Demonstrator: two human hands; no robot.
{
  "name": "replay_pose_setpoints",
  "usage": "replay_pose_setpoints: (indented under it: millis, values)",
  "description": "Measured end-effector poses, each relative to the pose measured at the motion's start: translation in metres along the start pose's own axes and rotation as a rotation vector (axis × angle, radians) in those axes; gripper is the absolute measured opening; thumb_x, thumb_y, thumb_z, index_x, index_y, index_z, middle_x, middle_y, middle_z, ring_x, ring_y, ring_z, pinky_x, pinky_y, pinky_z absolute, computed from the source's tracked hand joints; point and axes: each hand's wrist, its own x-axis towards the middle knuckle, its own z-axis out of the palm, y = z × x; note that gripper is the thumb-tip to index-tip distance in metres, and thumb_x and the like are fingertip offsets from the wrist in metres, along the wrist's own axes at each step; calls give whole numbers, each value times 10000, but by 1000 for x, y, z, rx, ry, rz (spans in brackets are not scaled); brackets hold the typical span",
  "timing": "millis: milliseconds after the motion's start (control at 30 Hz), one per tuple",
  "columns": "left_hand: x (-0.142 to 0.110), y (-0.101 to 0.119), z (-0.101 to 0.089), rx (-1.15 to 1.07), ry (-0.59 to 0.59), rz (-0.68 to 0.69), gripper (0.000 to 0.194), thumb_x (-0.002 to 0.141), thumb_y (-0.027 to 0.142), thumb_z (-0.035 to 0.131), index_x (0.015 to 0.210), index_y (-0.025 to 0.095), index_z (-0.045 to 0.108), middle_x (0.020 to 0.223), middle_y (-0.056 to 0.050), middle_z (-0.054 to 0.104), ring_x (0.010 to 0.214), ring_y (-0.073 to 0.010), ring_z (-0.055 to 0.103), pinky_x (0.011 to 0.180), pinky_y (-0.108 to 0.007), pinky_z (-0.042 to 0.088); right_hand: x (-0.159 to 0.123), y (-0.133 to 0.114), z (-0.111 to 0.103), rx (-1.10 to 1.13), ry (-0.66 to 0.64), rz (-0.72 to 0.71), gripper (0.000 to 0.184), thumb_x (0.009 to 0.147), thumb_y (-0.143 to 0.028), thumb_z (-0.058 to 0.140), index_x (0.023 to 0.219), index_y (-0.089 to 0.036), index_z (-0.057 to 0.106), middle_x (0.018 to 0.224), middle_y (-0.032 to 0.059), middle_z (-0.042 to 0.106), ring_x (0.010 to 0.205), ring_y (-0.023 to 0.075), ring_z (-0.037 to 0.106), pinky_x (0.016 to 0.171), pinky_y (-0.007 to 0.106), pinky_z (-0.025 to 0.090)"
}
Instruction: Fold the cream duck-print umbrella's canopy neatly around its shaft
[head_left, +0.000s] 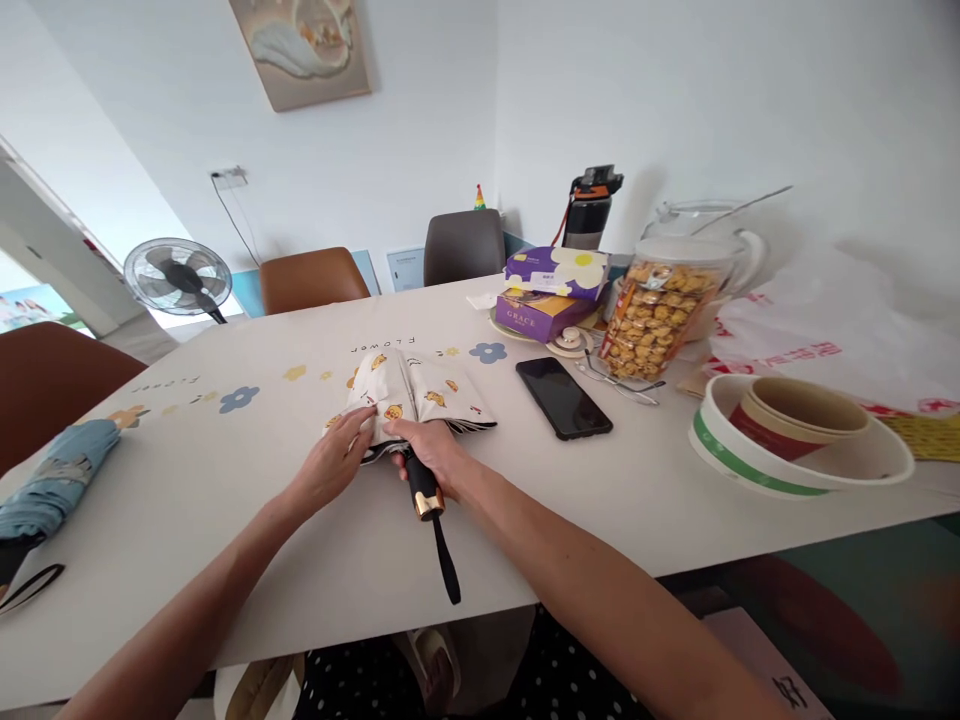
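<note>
A folded white umbrella [420,392] printed with small yellow figures lies on the white table [247,480], canopy pointing away from me. Its black handle [424,492] with a gold band and a black wrist strap [448,560] points toward me. My right hand [431,448] is wrapped round the handle just below the canopy. My left hand [337,455] pinches a fold of the canopy fabric on the umbrella's left side.
A black phone [563,397] lies right of the umbrella. Farther right stand a snack jar [654,312], purple boxes [551,290], a glass pitcher [712,225], stacked paper bowls [799,430] and a plastic bag [832,330]. A blue folded umbrella [52,485] lies at the left edge. Chairs and a fan [178,277] stand behind.
</note>
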Motion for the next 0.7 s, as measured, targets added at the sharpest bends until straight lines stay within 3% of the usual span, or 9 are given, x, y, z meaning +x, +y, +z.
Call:
replay_pose_setpoints:
  millis: [100,200,267,367,500,633,700]
  values:
    - [11,-22,2,249,-103,-119,401,858,282,276,1168,154,496,1263,-117,499,1197,-257,415,981,-405,316,-2,-1,0,-15,9,31,190,671,-263,626,720,-164,472,422,-46,432,336,84,400,287,181,337]
    - [13,-26,-6,319,-4,-203,404,824,215,303,1173,135,490,1292,-128,473,1222,-264,386,1009,-424,266,-1,-1,1,-6,33,24,193,663,-259,625,726,-162,471,423,-48,431,332,84,401,285,185,347]
    - [13,-12,-9,193,111,-196,440,812,215,323,1228,139,446,1352,-111,412,1269,-232,325,1037,-378,237,1,1,2,4,51,-6,200,644,-246,638,742,-159,489,446,-45,444,348,92,418,285,197,364]
    - [19,22,-4,-147,186,-208,443,834,330,353,1248,192,430,1339,-79,430,1249,-214,352,1013,-347,280,4,3,4,-12,85,-49,233,625,-244,649,798,-153,522,464,-42,457,359,108,433,276,217,375]
    - [37,53,7,-566,124,-380,502,786,464,466,1212,200,453,1198,-101,544,1098,-244,495,911,-352,361,5,3,4,-71,92,-140,273,620,-275,651,837,-154,538,459,-43,464,358,110,424,264,220,373]
    - [48,60,12,-817,114,-329,478,756,503,514,1115,188,510,1094,-92,599,990,-229,548,829,-329,420,6,4,4,-108,84,-193,236,636,-278,627,815,-155,535,454,-47,461,358,105,421,268,217,382]
    - [50,61,13,-996,46,-335,473,751,508,529,1077,165,529,1035,-106,624,935,-230,578,775,-321,457,6,5,4,-106,68,-200,225,644,-280,617,808,-155,528,468,-45,474,358,102,428,268,211,378]
